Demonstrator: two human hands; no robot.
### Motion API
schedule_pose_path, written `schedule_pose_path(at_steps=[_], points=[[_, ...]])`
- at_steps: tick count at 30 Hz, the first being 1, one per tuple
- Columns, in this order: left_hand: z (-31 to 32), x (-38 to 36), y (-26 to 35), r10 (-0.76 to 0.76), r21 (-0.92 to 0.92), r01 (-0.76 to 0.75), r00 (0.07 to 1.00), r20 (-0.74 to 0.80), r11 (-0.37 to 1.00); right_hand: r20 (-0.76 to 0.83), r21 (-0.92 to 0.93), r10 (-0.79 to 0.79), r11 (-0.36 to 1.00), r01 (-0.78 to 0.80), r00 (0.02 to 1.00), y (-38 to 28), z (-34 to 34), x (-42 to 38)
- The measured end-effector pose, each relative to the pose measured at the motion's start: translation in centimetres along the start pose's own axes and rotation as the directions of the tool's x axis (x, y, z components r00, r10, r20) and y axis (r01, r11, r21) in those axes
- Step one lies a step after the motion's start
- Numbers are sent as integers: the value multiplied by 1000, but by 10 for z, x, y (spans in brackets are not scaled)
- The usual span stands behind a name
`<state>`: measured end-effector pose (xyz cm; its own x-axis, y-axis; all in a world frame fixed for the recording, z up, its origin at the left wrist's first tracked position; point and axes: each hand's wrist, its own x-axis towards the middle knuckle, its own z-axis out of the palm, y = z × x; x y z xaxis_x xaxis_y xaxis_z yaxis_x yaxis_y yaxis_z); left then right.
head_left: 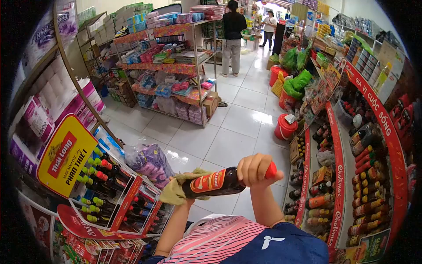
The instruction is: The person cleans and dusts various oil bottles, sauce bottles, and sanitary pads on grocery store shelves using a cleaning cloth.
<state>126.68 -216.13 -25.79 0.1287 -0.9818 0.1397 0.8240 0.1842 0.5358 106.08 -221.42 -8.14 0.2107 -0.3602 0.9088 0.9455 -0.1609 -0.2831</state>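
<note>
A dark bottle [215, 182] with a red and yellow label and a red cap lies nearly level in front of my body. My right hand [256, 170] is wrapped round its neck, just below the cap. At the bottle's base, a greenish-tan cloth [178, 188] covers the end and hangs down. My left hand [188, 200] holds the cloth against the base from below; its fingers are mostly hidden by the cloth and bottle.
A yellow-signed rack [68, 154] of bottles stands close on the left, beside a bag of purple packs [151, 163]. Sauce shelves [336, 176] line the right. Ahead are a metal shelf unit [204, 101], a red bucket [286, 127] and two people [233, 37] farther off.
</note>
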Motion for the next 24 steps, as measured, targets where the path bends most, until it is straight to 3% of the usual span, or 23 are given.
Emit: schedule_pose_path(at_steps=[1, 2, 3, 5, 6, 7, 8, 9, 10, 11, 12, 13, 15, 16, 17, 19, 20, 21, 23, 24], points=[[-8, 3, -5, 9, -127, -2, 998, 61, 992, 1, 2, -1, 1000, 1, 1000, 1, -3, -5], [-16, 4, -8, 27, -251, 4, 992, 120, 968, -123, 83, -16, 996, 27, 992, 1, -6, -10], [-13, 1, -7, 29, -250, 1, 993, 115, 968, -247, 160, -18, 985, 59, 969, 0, -9, -14], [-6, -12, -7, 70, -185, -91, 991, -116, 979, -293, 192, -1, 980, 60, 956, -5, -16, -21], [27, -16, 7, 44, -334, -24, 998, 53, 942, -390, 235, 20, 969, 79, 920, -5, -22, -25], [27, -12, 10, 42, -337, -25, 998, 43, 941, -484, 275, 46, 956, 101, 874, -6, -27, -28], [24, -11, 14, 93, -20, -91, 991, 93, 996, -537, 318, 89, 943, 103, 839, -6, -29, -29], [19, -10, 20, 119, 298, -162, 980, 158, 941, -600, 303, 117, 949, 89, 791, -5, -30, -29], [22, -4, 30, 117, 579, -235, 965, 233, 781, -623, 295, 131, 952, 77, 771, -4, -33, -31], [26, 11, 42, -3, 810, -253, 954, 300, 530, -645, 287, 143, 956, 65, 750, -3, -36, -34], [38, 26, 57, -123, 919, -331, 924, 362, 215, -654, 286, 142, 956, 69, 743, -3, -36, -35], [61, 32, 75, -342, 863, -495, 832, 436, -105, -658, 224, 145, 975, 7, 739, -2, -36, -36], [43, 38, 74, -307, 975, -126, 935, 178, 182, -665, 165, 152, 985, -55, 732, 0, -32, -40], [70, 35, 76, -267, 996, -83, 961, 68, -43, -662, 74, 160, 986, -149, 733, 3, -28, -41], [73, 36, 67, -270, 996, -75, 961, 61, -43, -659, -18, 170, 970, -242, 732, 6, -24, -42], [65, 40, 48, -170, 999, 7, 985, -12, -33, -667, -41, 187, 957, -286, 721, 14, -17, -45], [52, 46, 44, -146, 968, -132, 984, 103, -212, -652, -70, 217, 937, -343, 727, 16, -15, -46], [35, 53, 40, -145, 969, -130, 984, 101, -211, -636, -101, 247, 913, -396, 731, 19, -13, -47], [5, 68, 41, 82, 880, -189, 965, 248, -436, -630, -84, 268, 910, -407, 729, 19, -7, -45], [6, 72, 47, 88, 831, -166, 964, 249, -531, -634, -7, 312, 913, -409, 708, 18, -4, -45]])
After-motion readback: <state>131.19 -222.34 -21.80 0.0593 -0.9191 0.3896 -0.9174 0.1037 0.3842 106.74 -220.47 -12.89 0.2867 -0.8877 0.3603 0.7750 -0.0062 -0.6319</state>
